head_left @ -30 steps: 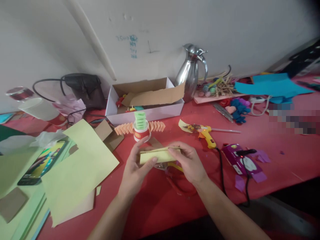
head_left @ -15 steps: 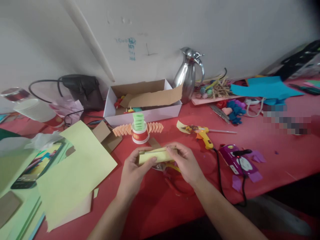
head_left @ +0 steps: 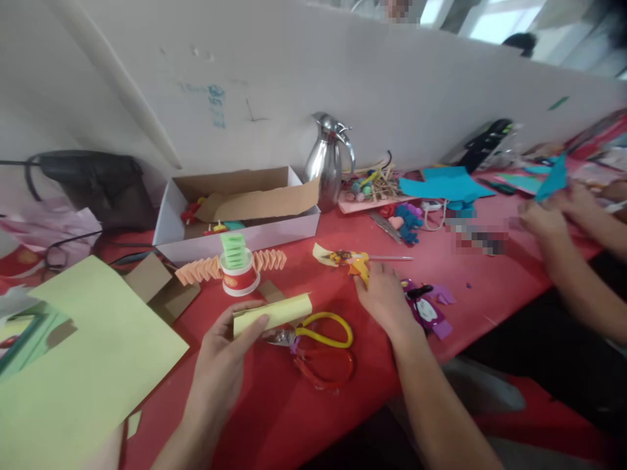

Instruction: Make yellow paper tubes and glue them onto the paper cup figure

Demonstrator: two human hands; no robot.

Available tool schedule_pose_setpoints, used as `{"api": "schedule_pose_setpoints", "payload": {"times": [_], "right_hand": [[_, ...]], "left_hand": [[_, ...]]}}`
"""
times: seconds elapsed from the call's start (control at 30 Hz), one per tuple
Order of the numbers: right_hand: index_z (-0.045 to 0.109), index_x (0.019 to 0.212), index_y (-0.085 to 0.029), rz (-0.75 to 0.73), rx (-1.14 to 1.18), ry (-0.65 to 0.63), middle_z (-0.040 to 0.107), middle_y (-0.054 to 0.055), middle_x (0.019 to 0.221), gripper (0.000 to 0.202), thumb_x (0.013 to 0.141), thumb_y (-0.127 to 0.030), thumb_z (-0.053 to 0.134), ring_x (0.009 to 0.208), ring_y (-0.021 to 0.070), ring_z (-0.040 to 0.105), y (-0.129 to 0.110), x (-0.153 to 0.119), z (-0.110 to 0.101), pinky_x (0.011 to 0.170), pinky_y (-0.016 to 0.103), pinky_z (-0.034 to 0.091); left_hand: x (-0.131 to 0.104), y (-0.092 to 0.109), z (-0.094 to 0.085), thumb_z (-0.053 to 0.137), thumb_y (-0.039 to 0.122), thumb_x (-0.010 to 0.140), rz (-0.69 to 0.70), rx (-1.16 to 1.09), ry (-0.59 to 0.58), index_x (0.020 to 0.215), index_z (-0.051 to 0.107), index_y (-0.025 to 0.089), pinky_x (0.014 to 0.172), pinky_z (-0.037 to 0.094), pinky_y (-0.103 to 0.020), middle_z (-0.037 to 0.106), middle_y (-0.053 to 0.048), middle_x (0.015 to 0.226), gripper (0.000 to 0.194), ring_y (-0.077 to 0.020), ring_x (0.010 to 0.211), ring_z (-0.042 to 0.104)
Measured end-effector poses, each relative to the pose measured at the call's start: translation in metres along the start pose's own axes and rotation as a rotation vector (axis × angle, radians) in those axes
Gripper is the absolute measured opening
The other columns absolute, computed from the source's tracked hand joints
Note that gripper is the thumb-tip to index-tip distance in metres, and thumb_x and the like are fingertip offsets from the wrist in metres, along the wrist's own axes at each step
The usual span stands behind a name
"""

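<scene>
My left hand (head_left: 223, 352) pinches a rolled tube of pale yellow paper (head_left: 281, 312) between thumb and fingers. Under and beside the tube lie scissors (head_left: 326, 328) with one yellow and one red handle loop; the paper and hand partly hide their blades. My right hand (head_left: 386, 300) is closed around the handle of a yellow hot glue gun (head_left: 360, 264), which lies on the table with a glue stick out of its back. Behind the paper tube stands a red-and-white paper cup (head_left: 241, 282) with folded orange paper strips at its sides and a green one on top.
A white cardboard box (head_left: 240, 238) and a steel jug (head_left: 326, 156) stand by the wall. Yellow paper sheets (head_left: 98, 339) cover the left side. A purple device (head_left: 424, 310) sits behind my right wrist. At far right, another person's hands hold blue paper (head_left: 552, 179).
My right hand has let go of the yellow paper and moved right onto the glue gun. My left hand keeps the paper. The view has turned right, showing another person's arms.
</scene>
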State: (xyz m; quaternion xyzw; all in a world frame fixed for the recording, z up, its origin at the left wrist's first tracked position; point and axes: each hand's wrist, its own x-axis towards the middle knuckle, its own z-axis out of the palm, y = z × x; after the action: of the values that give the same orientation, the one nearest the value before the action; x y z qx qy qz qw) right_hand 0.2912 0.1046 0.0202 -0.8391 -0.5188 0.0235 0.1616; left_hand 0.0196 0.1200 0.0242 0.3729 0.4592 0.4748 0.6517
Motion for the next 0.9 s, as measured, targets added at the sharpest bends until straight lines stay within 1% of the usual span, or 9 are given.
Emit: {"api": "schedule_pose_setpoints", "payload": {"times": [0.1,0.27,0.37,0.43,0.57,0.67,0.73,0.8,0.9], "right_hand": [[0.063,0.113,0.001,0.07,-0.113,-0.101,0.067,0.029,0.107,0.031,0.089,-0.016,0.055,0.107,0.0374,0.064,0.014,0.018,0.002,0.091,0.043,0.045],[0.069,0.105,-0.008,0.063,-0.028,-0.152,0.072,0.022,0.103,0.025,0.085,-0.015,0.055,0.099,0.0325,0.069,0.01,0.034,0.008,0.083,0.036,0.048],[0.07,0.099,-0.012,0.067,0.075,-0.136,0.074,0.02,0.099,0.023,0.087,-0.022,0.053,0.098,0.0332,0.069,0.008,0.037,0.003,0.083,0.037,0.048],[0.066,0.109,-0.01,0.096,0.15,-0.078,0.071,0.022,0.108,0.03,0.088,-0.022,0.05,0.103,0.0341,0.067,0.009,0.033,-0.003,0.085,0.039,0.048],[0.053,0.124,-0.011,0.126,0.372,-0.046,0.071,0.017,0.111,0.039,0.086,-0.022,0.052,0.096,0.0267,0.07,0.006,0.016,-0.015,0.077,0.035,0.052],[0.055,0.112,-0.018,0.093,0.912,-0.143,0.073,0.008,0.097,0.035,0.082,-0.032,0.064,0.071,0.0191,0.069,-0.001,-0.004,-0.021,0.062,0.03,0.051],[0.055,0.109,-0.021,0.081,1.177,-0.007,0.073,0.004,0.093,0.037,0.079,-0.035,0.071,0.059,0.0138,0.062,-0.006,-0.019,-0.025,0.056,0.027,0.047],[0.057,0.108,-0.023,0.058,1.188,0.212,0.071,0.0,0.086,0.034,0.08,-0.032,0.073,0.056,0.0111,0.055,-0.01,-0.036,-0.029,0.055,0.026,0.046],[0.063,0.103,-0.021,0.001,1.251,0.148,0.068,0.001,0.078,0.017,0.088,-0.03,0.064,0.061,0.0134,0.056,-0.01,-0.058,-0.035,0.059,0.028,0.047]], "left_hand": [[0.001,0.0,0.0,0.086,0.028,0.068,-0.019,-0.049,-0.019,0.1,0.074,0.018,0.076,0.057,-0.025,0.073,-0.005,0.098,0.035,-0.0176,0.086,0.067],[0.002,0.001,0.0,0.086,0.03,0.07,-0.078,-0.089,-0.037,0.1,0.072,0.019,0.075,0.058,-0.024,0.071,-0.004,0.103,0.035,-0.0151,0.082,0.067],[0.001,-0.001,0.0,0.085,0.031,0.07,-0.055,-0.06,-0.028,0.108,0.068,0.022,0.074,0.058,-0.026,0.07,-0.002,0.101,0.042,-0.0151,0.08,0.068],[0.001,-0.002,0.0,0.085,0.032,0.071,-0.03,-0.03,-0.025,0.109,0.067,0.022,0.075,0.058,-0.026,0.07,-0.002,0.098,0.043,-0.0153,0.081,0.069],[0.001,-0.004,-0.001,0.084,0.034,0.071,-0.037,-0.012,-0.039,0.102,0.069,0.019,0.075,0.056,-0.024,0.07,-0.003,0.094,0.038,-0.0142,0.077,0.068],[0.001,-0.004,0.0,0.084,0.034,0.072,-0.035,-0.038,-0.049,0.099,0.07,0.019,0.077,0.056,-0.025,0.07,-0.003,0.097,0.034,-0.0138,0.077,0.067],[0.001,-0.004,0.0,0.083,0.034,0.072,-0.038,-0.042,-0.041,0.096,0.07,0.018,0.078,0.057,-0.027,0.07,-0.004,0.099,0.032,-0.0144,0.079,0.067],[0.001,-0.005,0.001,0.084,0.035,0.071,-0.048,-0.044,-0.025,0.093,0.071,0.017,0.077,0.057,-0.028,0.071,-0.004,0.098,0.031,-0.0155,0.08,0.067],[0.002,-0.006,0.002,0.084,0.036,0.071,-0.045,-0.077,0.001,0.09,0.073,0.017,0.077,0.058,-0.029,0.071,-0.004,0.097,0.029,-0.0172,0.084,0.068]]}}
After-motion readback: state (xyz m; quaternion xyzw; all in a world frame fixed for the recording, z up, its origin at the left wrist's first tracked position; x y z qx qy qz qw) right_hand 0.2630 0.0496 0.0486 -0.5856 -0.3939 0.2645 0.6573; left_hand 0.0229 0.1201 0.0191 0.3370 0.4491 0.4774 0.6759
